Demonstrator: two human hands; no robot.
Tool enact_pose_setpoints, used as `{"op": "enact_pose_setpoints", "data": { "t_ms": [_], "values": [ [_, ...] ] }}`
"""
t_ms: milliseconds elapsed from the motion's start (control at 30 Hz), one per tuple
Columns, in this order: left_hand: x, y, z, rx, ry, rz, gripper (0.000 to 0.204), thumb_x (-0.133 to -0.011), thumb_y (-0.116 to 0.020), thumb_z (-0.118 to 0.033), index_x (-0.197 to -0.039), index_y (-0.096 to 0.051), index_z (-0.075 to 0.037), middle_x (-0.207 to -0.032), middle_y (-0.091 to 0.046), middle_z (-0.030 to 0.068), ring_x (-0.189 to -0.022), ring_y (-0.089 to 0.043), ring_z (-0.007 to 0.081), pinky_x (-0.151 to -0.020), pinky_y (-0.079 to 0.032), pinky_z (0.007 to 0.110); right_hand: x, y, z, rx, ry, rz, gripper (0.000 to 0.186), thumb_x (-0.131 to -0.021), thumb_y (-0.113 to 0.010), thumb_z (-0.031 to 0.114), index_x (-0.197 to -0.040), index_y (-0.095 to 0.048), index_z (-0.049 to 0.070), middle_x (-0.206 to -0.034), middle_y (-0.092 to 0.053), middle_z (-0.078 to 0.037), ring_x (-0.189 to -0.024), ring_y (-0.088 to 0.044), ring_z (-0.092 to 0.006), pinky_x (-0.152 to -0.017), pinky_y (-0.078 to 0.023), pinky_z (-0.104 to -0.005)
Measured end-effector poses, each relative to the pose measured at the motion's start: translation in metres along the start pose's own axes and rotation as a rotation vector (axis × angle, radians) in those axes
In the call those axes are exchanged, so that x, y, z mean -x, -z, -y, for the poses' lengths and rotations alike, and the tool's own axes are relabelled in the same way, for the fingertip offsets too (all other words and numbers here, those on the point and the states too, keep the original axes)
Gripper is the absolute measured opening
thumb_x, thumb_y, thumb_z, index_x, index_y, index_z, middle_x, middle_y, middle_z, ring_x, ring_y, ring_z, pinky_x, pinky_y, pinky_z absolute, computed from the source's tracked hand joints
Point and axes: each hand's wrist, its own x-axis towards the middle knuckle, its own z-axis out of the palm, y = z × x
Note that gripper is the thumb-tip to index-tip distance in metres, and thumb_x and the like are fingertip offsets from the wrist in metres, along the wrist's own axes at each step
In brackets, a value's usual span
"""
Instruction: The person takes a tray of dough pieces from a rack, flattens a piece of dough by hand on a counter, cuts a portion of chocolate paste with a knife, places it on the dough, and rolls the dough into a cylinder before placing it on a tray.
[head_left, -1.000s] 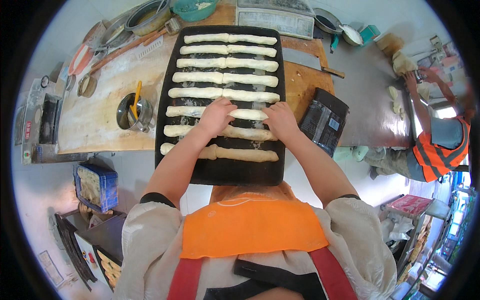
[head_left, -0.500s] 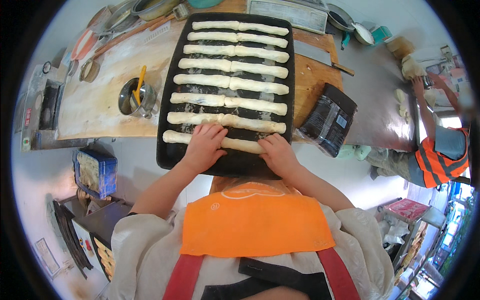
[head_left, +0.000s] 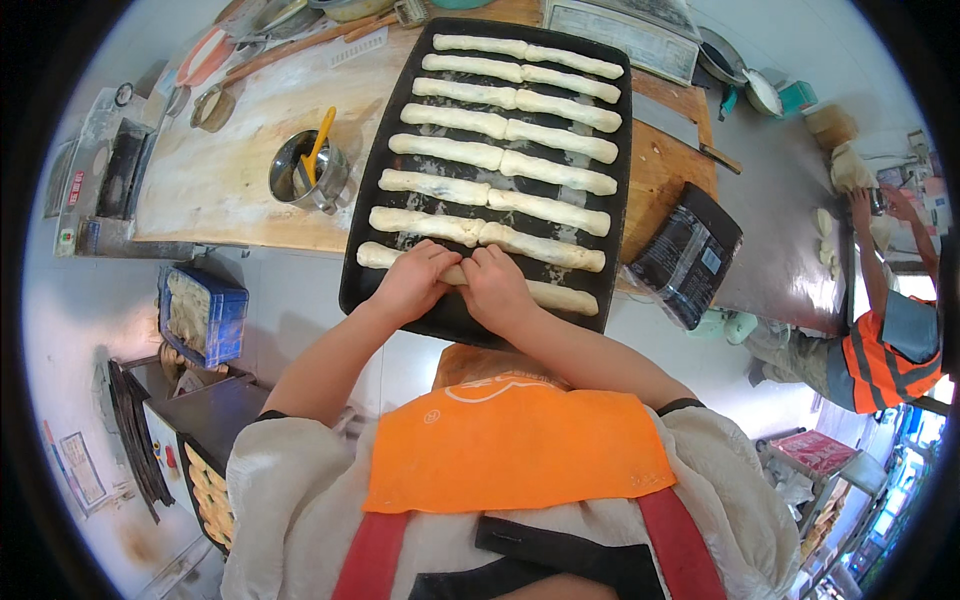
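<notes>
A black baking tray [head_left: 480, 325] lies over the table's near edge, with several rows of long pale dough sticks across it. Each row is two sticks meeting end to end near the middle. On the nearest row, my left hand [head_left: 414, 280] is closed over the left dough stick [head_left: 376, 256], near its inner end. Right beside it, my right hand [head_left: 497, 288] grips the inner end of the right dough stick [head_left: 563, 298]. My fingertips nearly touch where the two ends meet, and they hide that spot.
Left of the tray stands a metal cup [head_left: 330, 186] with a yellow-handled tool. To the right are a black plastic package [head_left: 688, 258] and a large knife [head_left: 665, 122] on the wooden board. A co-worker in an orange vest [head_left: 885, 355] works at the far right counter.
My right hand has moved left along the nearest row, from its outer part to the middle beside my left hand. The whole scene has shifted rightward as my view turned.
</notes>
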Motion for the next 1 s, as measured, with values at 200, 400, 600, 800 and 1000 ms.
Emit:
{"op": "enact_pose_setpoints", "data": {
  "t_ms": [200, 400, 600, 800, 1000],
  "values": [
    [0.01, 0.025, -0.011, -0.126, -0.078, -0.127, 0.062, -0.062, -0.085, -0.013, -0.12, -0.065, -0.004, -0.116, -0.065, 0.0116, -0.116, -0.056, 0.0329, -0.103, -0.041, 0.045, 0.004, 0.016, 0.006, -0.061, -0.063, -0.135, 0.028, -0.074, -0.077, 0.021, -0.09, -0.065, 0.001, -0.094, -0.059, -0.014, -0.094, -0.055, -0.0324, -0.086, -0.045, -0.0437],
    [0.024, 0.033, 0.018, -0.07, 0.005, -0.132, 0.056, -0.063, -0.085, -0.012, -0.117, -0.068, -0.005, -0.117, -0.065, 0.0121, -0.113, -0.059, 0.032, -0.097, -0.046, 0.041, 0.003, 0.016, 0.006, 0.115, -0.038, -0.008, 0.04, -0.073, -0.082, 0.03, -0.096, -0.067, 0.001, -0.097, -0.06, -0.012, -0.099, -0.057, -0.0303, -0.084, -0.042, -0.0419],
    [-0.034, 0.047, 0.001, -0.084, -0.158, -0.311, 0.051, -0.066, -0.082, -0.012, -0.114, -0.068, -0.003, -0.113, -0.065, 0.0139, -0.109, -0.059, 0.0347, -0.094, -0.049, 0.041, -0.037, 0.041, 0.002, 0.033, -0.089, -0.243, 0.038, -0.072, -0.081, 0.028, -0.095, -0.068, 0.0, -0.095, -0.062, -0.012, -0.099, -0.058, -0.0296, -0.085, -0.042, -0.0411],
    [-0.066, 0.014, 0.024, -0.097, -0.157, -0.091, 0.059, -0.062, -0.082, -0.008, -0.119, -0.067, -0.005, -0.11, -0.064, 0.0131, -0.105, -0.059, 0.0347, -0.092, -0.049, 0.044, -0.042, 0.004, -0.041, 0.137, -0.033, -0.106, 0.024, -0.074, -0.074, 0.012, -0.093, -0.068, 0.0, -0.093, -0.063, -0.013, -0.097, -0.059, -0.0314, -0.088, -0.045, -0.0434],
    [-0.026, 0.055, 0.03, -0.228, -0.05, -0.28, 0.054, -0.065, -0.08, -0.003, -0.118, -0.068, -0.004, -0.116, -0.065, 0.0128, -0.109, -0.059, 0.0332, -0.094, -0.05, 0.04, -0.023, 0.034, -0.039, 0.052, -0.114, -0.262, 0.029, -0.072, -0.078, 0.017, -0.094, -0.066, 0.002, -0.096, -0.061, -0.012, -0.099, -0.057, -0.0299, -0.091, -0.046, -0.0422]
  ]
}}
